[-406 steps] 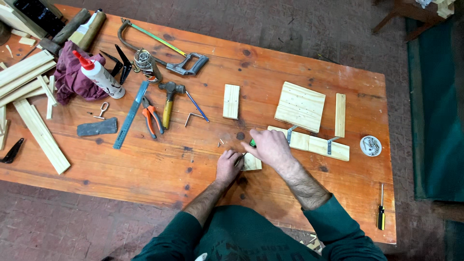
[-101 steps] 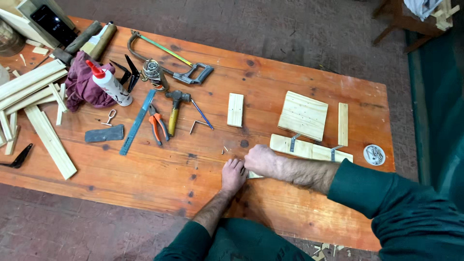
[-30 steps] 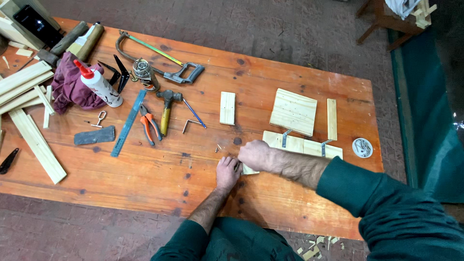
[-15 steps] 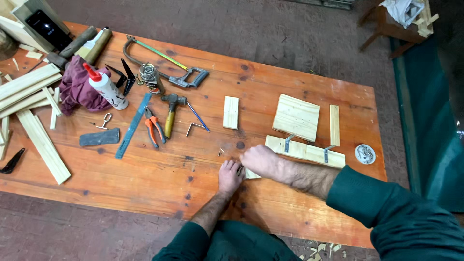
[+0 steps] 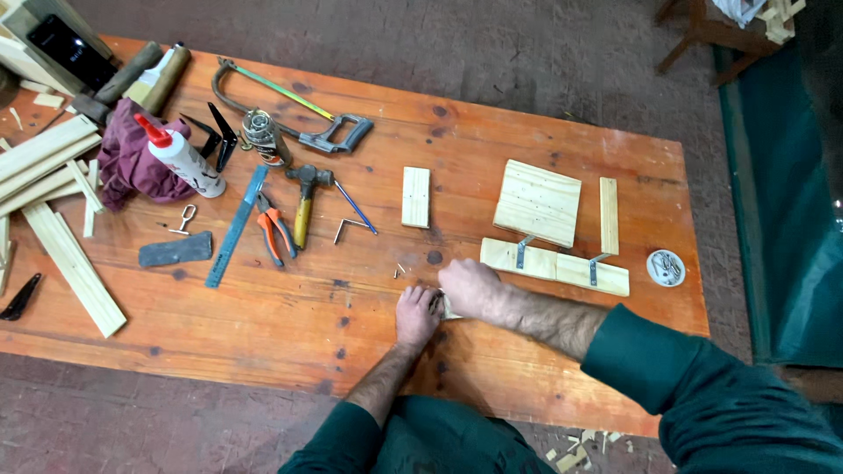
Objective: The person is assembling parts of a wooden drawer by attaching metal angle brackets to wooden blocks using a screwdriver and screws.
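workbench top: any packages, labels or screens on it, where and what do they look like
White squeeze bottle with red nozzle: far left, lying on a maroon cloth.
Dark flat screen-like slab: far left corner, black, rectangular.
Small labelled tin can: by the hacksaw, cylindrical.
Round white lid: right edge.

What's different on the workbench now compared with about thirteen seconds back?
The right hand has slid left, closing over the small wood piece against the left hand; earlier it held a green-tipped tool slightly apart, now hidden. The left hand stays pressed on the bench. Hammer, pliers, ruler and bracketed strip lie unmoved.
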